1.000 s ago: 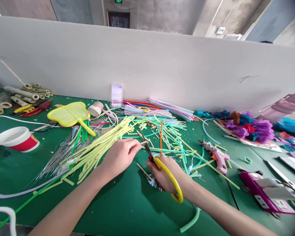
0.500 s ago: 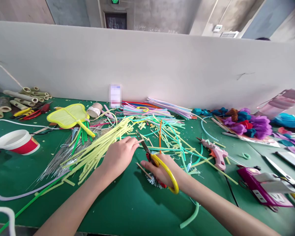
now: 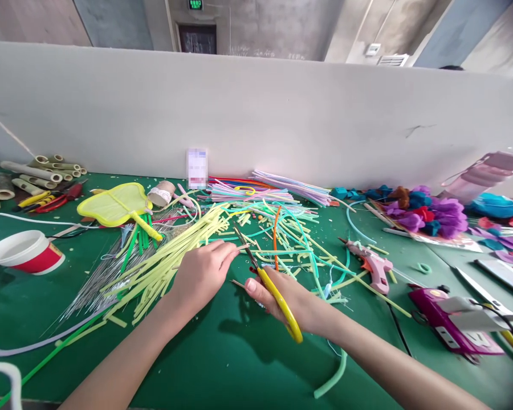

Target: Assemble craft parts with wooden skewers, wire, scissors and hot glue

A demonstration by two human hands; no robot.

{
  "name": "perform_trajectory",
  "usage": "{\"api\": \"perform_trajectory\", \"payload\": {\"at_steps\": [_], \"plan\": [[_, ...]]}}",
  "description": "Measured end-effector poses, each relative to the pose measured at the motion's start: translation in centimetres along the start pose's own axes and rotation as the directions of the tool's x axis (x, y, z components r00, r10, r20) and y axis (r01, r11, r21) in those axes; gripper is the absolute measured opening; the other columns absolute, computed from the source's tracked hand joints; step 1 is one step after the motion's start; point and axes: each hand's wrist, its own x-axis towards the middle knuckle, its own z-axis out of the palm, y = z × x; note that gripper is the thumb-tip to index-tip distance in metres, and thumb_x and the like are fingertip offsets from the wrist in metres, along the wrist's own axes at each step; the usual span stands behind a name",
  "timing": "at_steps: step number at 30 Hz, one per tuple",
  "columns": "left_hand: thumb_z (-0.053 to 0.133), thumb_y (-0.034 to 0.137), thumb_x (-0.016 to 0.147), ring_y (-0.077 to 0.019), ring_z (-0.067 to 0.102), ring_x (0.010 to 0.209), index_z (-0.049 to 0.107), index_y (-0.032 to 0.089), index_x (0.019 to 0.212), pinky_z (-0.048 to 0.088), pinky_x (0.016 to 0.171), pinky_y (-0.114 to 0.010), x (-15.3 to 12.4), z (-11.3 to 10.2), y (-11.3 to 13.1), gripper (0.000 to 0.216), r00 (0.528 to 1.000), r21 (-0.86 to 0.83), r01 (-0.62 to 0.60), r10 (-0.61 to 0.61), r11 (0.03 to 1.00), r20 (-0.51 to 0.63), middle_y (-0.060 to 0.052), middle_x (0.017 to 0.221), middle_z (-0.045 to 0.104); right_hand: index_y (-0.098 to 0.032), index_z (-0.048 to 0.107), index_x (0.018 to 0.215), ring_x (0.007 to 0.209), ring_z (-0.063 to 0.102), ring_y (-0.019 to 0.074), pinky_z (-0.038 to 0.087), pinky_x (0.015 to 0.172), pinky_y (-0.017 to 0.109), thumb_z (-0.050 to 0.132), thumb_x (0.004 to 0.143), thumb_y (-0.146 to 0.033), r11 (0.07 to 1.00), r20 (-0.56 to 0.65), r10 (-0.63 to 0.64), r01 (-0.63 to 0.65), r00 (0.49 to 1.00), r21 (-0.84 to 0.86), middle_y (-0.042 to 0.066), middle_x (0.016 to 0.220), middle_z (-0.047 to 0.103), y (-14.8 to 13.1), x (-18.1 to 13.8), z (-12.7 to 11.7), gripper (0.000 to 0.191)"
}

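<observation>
My right hand [image 3: 293,300] grips yellow-handled scissors [image 3: 273,290], their blades pointing up and left to meet a thin wooden stick [image 3: 244,247]. My left hand [image 3: 203,272] pinches that stick at its fingertips, just left of the blades. Another thin stick [image 3: 238,283] pokes out from under my right thumb. Both hands hover over a green mat [image 3: 222,353], beside a heap of pale yellow foam strips [image 3: 166,259] and mixed coloured strips [image 3: 290,233].
A pink glue gun [image 3: 371,263] lies right of my hands, and a magenta power strip [image 3: 453,322] farther right. At left are a red-and-white cup [image 3: 23,250], a yellow fan [image 3: 113,205] and bamboo tubes [image 3: 38,171]. Purple and blue felt flowers [image 3: 431,213] sit by the white partition [image 3: 256,114].
Both hands have shifted slightly up and left on the mat. The scissors' handle has turned edge-on, and the silvery tuft under my right hand is now hidden.
</observation>
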Motion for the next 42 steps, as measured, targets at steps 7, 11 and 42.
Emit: {"api": "perform_trajectory", "payload": {"at_steps": [7, 11, 42], "plan": [[0.056, 0.017, 0.098, -0.0175, 0.071, 0.070, 0.071, 0.015, 0.096, 0.047, 0.059, -0.027, -0.7, 0.5, 0.6, 0.015, 0.947, 0.174, -0.211, 0.245, 0.962, -0.206, -0.005, 0.084, 0.075, -0.022, 0.045, 0.071, 0.054, 0.044, 0.0143, 0.038, 0.050, 0.028, 0.016, 0.077, -0.093, 0.990, -0.148, 0.027, -0.005, 0.989, 0.142, 0.001, 0.063, 0.050, 1.1, -1.2, 1.5, 0.077], [0.060, 0.011, 0.094, -0.0183, 0.070, 0.068, 0.068, 0.011, 0.102, 0.049, 0.059, -0.029, -1.1, 0.4, 1.0, 0.012, 0.914, 0.270, -0.279, 0.341, 0.921, -0.219, -0.005, 0.079, 0.072, -0.021, 0.047, 0.075, 0.056, 0.047, 0.0161, 0.039, 0.053, 0.030, 0.016, 0.073, -0.096, 0.986, -0.209, -0.014, 0.047, 0.978, 0.157, 0.004, 0.068, 0.054, 2.0, -1.7, 2.2, 0.081], [0.065, 0.005, 0.090, -0.0193, 0.070, 0.067, 0.065, 0.002, 0.108, 0.053, 0.061, -0.032, -1.5, -0.5, 3.4, 0.019, 0.859, 0.306, -0.347, 0.432, 0.886, -0.275, -0.010, 0.080, 0.074, -0.022, 0.042, 0.069, 0.056, 0.040, 0.0126, 0.031, 0.053, 0.026, 0.051, 0.094, -0.057, 0.996, -0.387, 0.085, -0.076, 0.918, 0.040, -0.002, 0.063, 0.051, 1.2, -2.6, 3.0, 0.044]]}}
